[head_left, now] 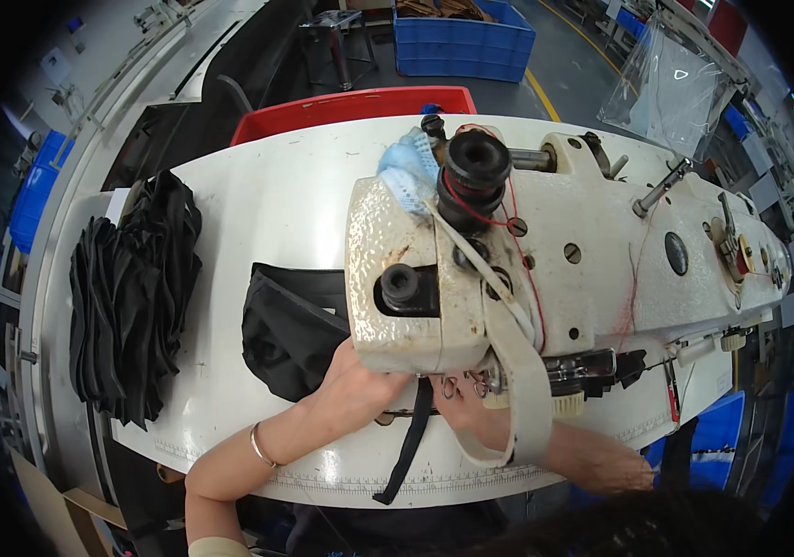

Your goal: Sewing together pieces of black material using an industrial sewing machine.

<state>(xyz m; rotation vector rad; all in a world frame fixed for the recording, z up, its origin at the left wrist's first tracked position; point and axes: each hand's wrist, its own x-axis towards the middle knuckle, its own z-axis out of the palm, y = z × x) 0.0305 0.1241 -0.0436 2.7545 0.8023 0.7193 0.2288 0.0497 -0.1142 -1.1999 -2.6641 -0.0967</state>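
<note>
A white sewing machine [387, 330] covers much of the work in front of me. Black fabric piece [290, 325], folded and stitched into a pouch-like shape, lies partly under the machine's head. A narrow black strap [408, 455] hangs from the needle area toward the table's near edge. My left hand [364, 385], with a bangle on its wrist, is at the near side of the fabric, its fingers hidden by the machine head. To the right of the strap is my right hand [471, 413], partly behind the machine's pale lever; its grip is unclear.
A thick stack of black fabric pieces [132, 311] lies on the left of the white table [220, 232]. Beyond the far edge stand a red bin [350, 100] and a blue crate [462, 46]. Red thread [531, 269] runs over the machine; a light-blue cloth [408, 172] is tucked beside it.
</note>
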